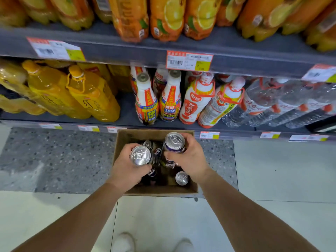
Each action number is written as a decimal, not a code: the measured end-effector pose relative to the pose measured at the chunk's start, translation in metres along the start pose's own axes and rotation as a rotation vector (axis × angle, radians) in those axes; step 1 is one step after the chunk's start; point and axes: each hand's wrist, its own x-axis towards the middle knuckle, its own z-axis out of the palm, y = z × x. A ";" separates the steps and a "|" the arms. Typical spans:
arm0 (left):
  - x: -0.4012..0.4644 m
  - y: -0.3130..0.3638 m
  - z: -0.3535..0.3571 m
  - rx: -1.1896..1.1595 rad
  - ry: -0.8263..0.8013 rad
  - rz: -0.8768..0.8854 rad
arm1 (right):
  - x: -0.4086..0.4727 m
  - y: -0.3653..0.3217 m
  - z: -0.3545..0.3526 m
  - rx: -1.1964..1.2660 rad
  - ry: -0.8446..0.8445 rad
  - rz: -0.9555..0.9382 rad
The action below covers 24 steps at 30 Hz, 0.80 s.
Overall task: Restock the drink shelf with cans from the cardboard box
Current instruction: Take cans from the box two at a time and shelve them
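An open cardboard box stands on the floor below the drink shelf. My left hand grips a dark can with a silver top above the box. My right hand holds a second dark can, a little higher and to the right. More cans stay inside the box, one with its silver top showing at the lower right and another at the back. Both held cans are upright.
The low shelf holds yellow drink bottles at left, white bottles in the middle and clear water bottles at right. An upper shelf carries orange juice bottles. My white shoes stand on the pale floor tiles.
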 end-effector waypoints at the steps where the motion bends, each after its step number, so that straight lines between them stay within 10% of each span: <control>1: -0.004 0.009 -0.004 -0.042 0.012 -0.001 | -0.003 -0.008 -0.002 0.053 0.000 0.002; 24: -0.095 0.254 -0.128 -0.245 -0.104 0.232 | -0.094 -0.255 -0.079 0.203 -0.050 -0.136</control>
